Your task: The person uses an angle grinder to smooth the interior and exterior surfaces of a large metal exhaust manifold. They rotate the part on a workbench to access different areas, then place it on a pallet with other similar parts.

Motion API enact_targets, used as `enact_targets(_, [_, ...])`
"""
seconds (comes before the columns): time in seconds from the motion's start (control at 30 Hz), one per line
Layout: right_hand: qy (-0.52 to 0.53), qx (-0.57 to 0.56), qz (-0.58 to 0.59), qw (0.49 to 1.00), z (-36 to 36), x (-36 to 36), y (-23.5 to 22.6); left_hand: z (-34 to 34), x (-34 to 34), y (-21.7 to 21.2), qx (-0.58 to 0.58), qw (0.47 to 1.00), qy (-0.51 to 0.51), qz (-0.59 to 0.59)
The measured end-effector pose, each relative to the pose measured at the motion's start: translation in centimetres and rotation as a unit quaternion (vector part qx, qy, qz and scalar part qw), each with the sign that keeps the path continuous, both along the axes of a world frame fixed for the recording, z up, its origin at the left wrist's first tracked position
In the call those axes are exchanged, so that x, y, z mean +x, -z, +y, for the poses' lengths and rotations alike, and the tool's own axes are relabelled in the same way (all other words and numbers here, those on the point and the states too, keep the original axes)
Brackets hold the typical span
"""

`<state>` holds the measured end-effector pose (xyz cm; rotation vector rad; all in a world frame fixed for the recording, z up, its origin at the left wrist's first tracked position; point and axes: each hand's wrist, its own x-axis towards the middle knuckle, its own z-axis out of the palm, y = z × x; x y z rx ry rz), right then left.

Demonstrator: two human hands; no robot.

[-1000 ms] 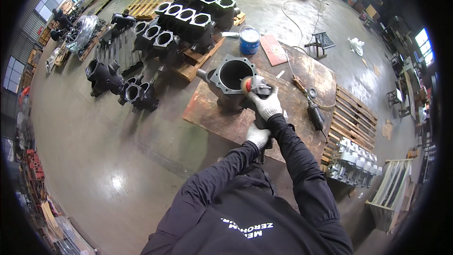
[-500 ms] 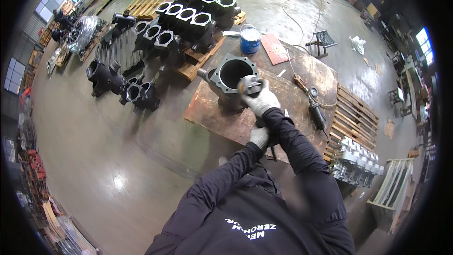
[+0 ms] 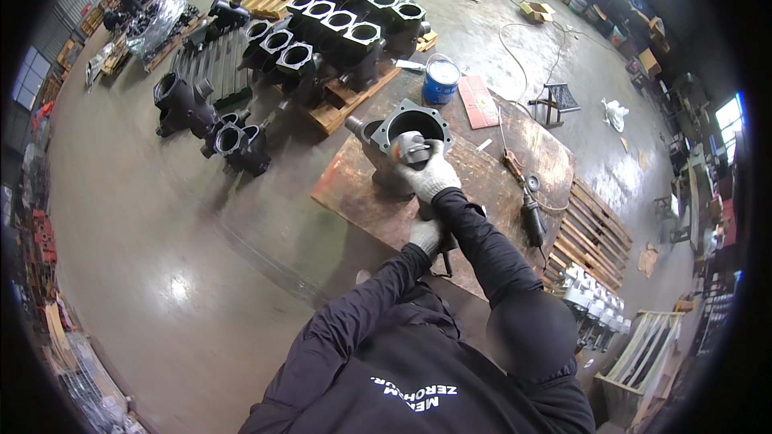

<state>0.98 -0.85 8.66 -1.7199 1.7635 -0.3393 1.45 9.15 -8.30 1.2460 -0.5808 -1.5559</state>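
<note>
A dark metal casting point(image 3: 389, 179) stands on the worn table, its round bore opening upward inside a bare, bolt-holed flange point(image 3: 389, 125). Over the near side of that flange is the head of a hand-held grinder point(image 3: 412, 149). My right hand point(image 3: 434, 175), in a pale work glove, is closed round the grinder just behind its head. Lower down, my gloved left hand point(image 3: 426, 235) grips the rear of the tool's body, partly hidden by my right forearm. Whether the disc touches the metal cannot be made out.
On the worn table point(image 3: 338, 186) are a blue can point(image 3: 441, 82), a pink-red sheet point(image 3: 479, 102) and a second corded power tool point(image 3: 532, 217). Several similar castings point(image 3: 338, 28) stand on a pallet at the far left. A wooden pallet point(image 3: 591, 233) lies right of the table.
Both hands and the grinder have shifted left along the near side of the flange. The whole view has also swung slightly; the casting still stands on the table.
</note>
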Motion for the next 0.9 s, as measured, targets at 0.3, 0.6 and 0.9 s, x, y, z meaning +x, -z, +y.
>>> enact_targets(0.3, [0.059,-0.069,-0.046,0.995,-4.4,-6.8,2.4,-3.3,-2.9,-11.6,0.104,0.988,0.026,0.109])
enact_targets(0.6, [0.001,-0.056,-0.054,0.997,-7.1,-4.4,1.9,-6.9,-2.6,-8.9,0.114,0.988,0.016,0.103])
enact_targets(0.9, [-0.068,0.018,-0.024,0.997,-6.3,-0.4,1.1,-7.9,-2.0,1.5,0.072,0.95,-0.132,0.272])
